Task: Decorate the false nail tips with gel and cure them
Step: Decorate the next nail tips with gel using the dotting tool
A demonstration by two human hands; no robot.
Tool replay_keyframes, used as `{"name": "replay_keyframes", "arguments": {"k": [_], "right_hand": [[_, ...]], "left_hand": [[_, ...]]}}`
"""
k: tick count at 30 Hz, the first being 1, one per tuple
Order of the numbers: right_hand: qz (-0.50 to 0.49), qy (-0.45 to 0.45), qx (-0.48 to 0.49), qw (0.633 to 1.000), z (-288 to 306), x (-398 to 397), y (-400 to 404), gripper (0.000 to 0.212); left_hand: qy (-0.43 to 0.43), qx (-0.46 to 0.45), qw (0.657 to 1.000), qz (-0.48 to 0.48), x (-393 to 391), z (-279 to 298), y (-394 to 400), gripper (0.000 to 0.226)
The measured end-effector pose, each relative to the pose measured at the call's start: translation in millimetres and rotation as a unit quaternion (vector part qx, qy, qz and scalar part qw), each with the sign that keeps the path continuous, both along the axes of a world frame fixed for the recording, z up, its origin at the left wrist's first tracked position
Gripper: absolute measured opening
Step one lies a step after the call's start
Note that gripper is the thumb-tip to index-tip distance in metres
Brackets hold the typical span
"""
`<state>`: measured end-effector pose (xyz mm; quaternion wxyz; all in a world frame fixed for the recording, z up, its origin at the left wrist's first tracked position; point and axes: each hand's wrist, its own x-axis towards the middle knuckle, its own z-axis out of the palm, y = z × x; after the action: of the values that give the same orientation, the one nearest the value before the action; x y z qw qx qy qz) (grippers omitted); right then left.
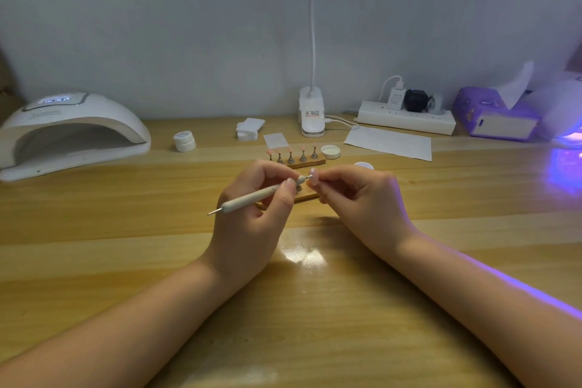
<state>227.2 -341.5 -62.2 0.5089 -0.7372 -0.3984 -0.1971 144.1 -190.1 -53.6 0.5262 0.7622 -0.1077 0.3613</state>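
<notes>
Wooden surface (126, 230): our left hand (252, 214) pinches the pen (252, 197); our right hand (362, 195) pinches the light, easily bent nail tip (313, 172) by its stand.

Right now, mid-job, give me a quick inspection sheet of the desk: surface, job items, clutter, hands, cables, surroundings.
Surface: wooden desk, glossy, with a light reflection near the wrists.
Job's things: dotting tool in the left hand, tip meeting the nail tip pinched by the right hand; far stand carries five tips; a near stand is mostly hidden by the hands; closed gel jar; loose lid; curing lamp at far left.
Clutter: wipe pads, paper sheet, tissue pack.
Grippers: both hands busy.
Cables: white leads run from the power strip to the clip lamp.
Surroundings: plain wall; violet glow at right edge.
</notes>
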Motion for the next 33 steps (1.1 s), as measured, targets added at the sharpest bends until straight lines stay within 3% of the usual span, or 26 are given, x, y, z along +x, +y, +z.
{"name": "replay_keyframes", "arguments": {"k": [33], "right_hand": [[0.004,0.036,0.005,0.999,-2.6,2.0,1.1,0.016]], "left_hand": [[0.005,-0.020,1.000,0.001,0.8,-0.4,-0.3,0.007]]}}
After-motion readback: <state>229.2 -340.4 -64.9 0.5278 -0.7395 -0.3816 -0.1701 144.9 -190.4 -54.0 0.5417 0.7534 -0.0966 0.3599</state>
